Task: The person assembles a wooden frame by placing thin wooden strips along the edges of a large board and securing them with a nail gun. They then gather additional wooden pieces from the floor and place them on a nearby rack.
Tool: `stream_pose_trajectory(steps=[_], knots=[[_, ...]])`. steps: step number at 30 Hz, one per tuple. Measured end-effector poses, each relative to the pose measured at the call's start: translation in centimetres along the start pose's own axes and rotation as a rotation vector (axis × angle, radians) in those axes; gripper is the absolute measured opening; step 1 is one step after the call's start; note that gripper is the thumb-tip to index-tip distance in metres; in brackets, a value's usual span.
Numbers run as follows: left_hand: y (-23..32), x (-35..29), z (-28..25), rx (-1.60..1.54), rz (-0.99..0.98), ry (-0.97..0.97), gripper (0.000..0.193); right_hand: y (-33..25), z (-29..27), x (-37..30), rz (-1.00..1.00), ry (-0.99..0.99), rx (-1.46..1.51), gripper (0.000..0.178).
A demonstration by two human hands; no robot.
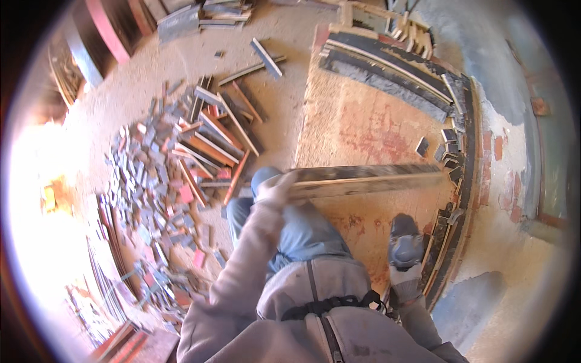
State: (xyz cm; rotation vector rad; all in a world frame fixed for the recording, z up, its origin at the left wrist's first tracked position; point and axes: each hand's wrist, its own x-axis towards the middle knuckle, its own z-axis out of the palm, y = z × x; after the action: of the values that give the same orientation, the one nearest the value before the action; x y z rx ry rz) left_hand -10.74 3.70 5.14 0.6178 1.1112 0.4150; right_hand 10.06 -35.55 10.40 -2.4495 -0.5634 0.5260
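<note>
Grey jacket is closest, and past it a long board points sideways, left to right. Its near end is gripped by the left hand. The right hand is below the board's far half, by a dark blue-grey thing; I cannot tell how tightly it holds that. Small black blocks sit just beside the far end. Bare brown sheet gives room above, up to the stacked strips
</note>
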Motion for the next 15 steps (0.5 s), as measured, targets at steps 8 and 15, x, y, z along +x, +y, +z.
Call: stream_pose_trajectory(steps=[8,15], knots=[[5.0,0.2,-11.8,-0.329,0.198,-0.388,0.059,-1.1,1.6,-0.8,0.201,-0.383,-0.541,0.113],[-5.2,4.5,5.5,0.766,0.447,-0.066,0.057,-1.2,2.0,4.9,-0.098,-0.369,-0.570,0.070]])
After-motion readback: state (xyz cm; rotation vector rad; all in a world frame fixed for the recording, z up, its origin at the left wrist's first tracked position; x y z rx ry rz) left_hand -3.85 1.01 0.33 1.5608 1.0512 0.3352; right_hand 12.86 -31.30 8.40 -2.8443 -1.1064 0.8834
